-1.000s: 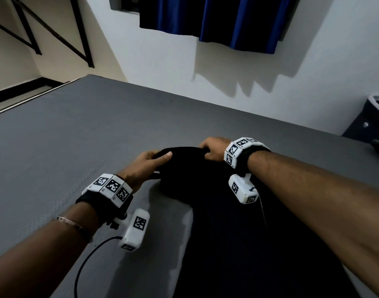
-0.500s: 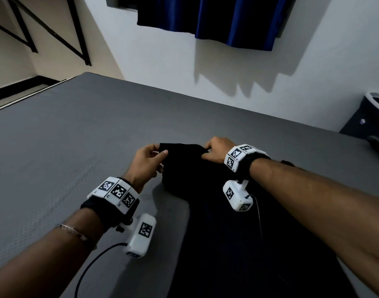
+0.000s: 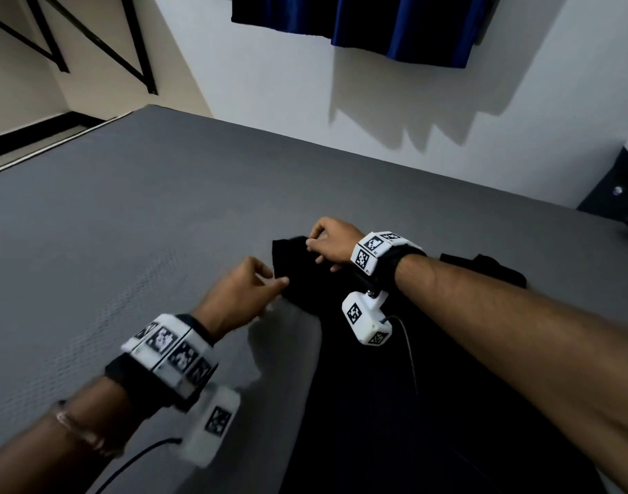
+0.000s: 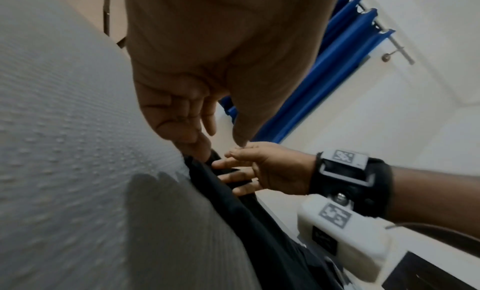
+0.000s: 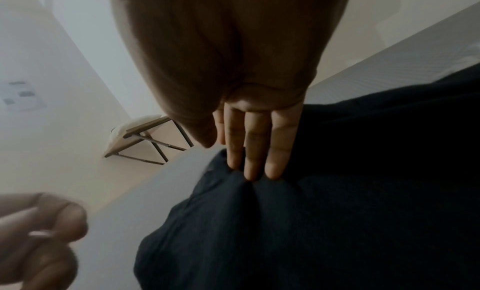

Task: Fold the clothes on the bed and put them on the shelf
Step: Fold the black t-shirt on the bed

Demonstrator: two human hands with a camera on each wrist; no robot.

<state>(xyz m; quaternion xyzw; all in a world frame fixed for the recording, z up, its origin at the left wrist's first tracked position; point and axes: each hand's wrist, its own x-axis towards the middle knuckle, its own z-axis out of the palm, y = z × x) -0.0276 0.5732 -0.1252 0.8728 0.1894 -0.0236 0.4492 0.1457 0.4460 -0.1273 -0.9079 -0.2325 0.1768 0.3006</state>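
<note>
A black garment (image 3: 394, 404) lies on the grey bed (image 3: 145, 222), running from the near edge toward the middle, with its far end bunched into a fold. The rest of the cloth lies flat under the right forearm.

Left hand (image 3: 239, 297): at the left side of the bunched end, blurred. Its fingertips touch the cloth's left edge in the left wrist view, with thumb and forefinger close together. Whether they actually pinch fabric cannot be told.

Right hand (image 3: 332, 242): on the far corner of the bunched end. In the right wrist view its straight fingers (image 5: 255, 148) press down into the fabric, which puckers beneath the fingertips; the thumb lies alongside. The head view shows the thumb side meeting the cloth's top edge, so the hand is pressing and not clenched round the cloth.

Another dark piece of cloth (image 3: 490, 267) lies beyond the right forearm, toward the right edge of the bed.

A blue curtain (image 3: 394, 26) hangs on the far wall. A dark container (image 3: 622, 187) stands off the bed's far right corner.
</note>
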